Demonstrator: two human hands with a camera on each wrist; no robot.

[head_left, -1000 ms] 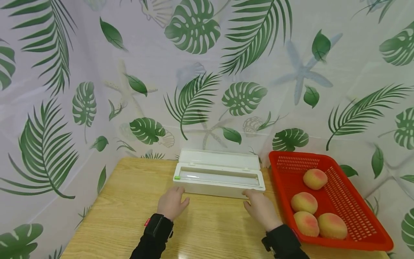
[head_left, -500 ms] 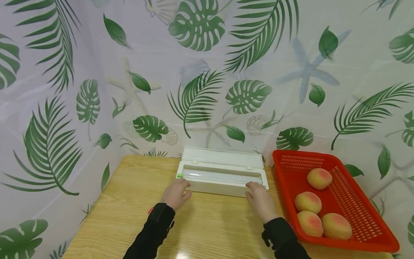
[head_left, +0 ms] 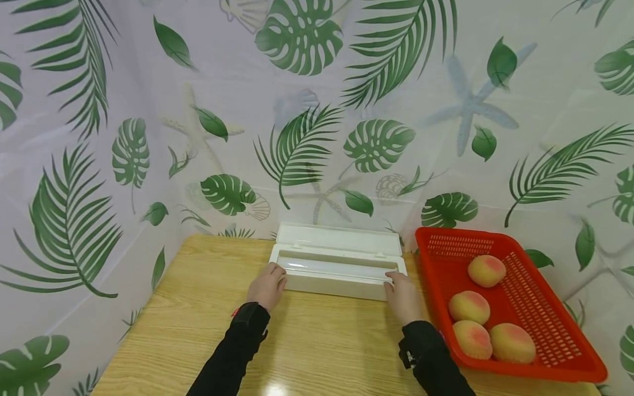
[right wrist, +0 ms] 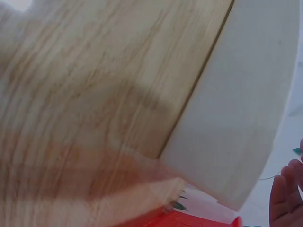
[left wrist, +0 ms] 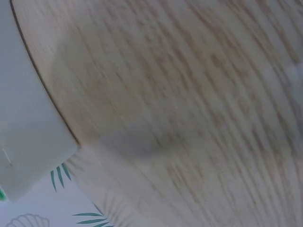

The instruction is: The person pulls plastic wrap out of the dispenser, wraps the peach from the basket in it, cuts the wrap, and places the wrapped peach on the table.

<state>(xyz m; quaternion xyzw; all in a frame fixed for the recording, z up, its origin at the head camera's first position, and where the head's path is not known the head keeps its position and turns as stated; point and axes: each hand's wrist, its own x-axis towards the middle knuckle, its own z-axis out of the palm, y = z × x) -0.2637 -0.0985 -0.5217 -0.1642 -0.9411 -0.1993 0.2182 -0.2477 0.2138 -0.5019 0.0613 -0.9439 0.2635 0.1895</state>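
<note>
A white cling film dispenser (head_left: 342, 287) with its lid (head_left: 339, 239) raised stands at the back of the table. A roll of clear film (head_left: 327, 268) lies along its inside. My left hand (head_left: 266, 286) is at its front left corner, fingertips bent over the rim. At the front right corner my right hand (head_left: 403, 300) has its thumb and finger close together on the rim. Whether either hand pinches the film edge, I cannot tell. In the right wrist view, fingers (right wrist: 286, 194) show beyond the dispenser's end; the left wrist view shows no fingers.
A red plastic basket (head_left: 557, 308) stands on the right, close to the right forearm, with several peaches (head_left: 512, 342) in it. Leaf-patterned cloth (head_left: 346, 137) hangs right behind the dispenser and along the left side. The wooden table (head_left: 317, 341) reaches toward me.
Both hands have moved forward and up, from in front of the dispenser to its front rim. My left hand now covers the green piece at the left end.
</note>
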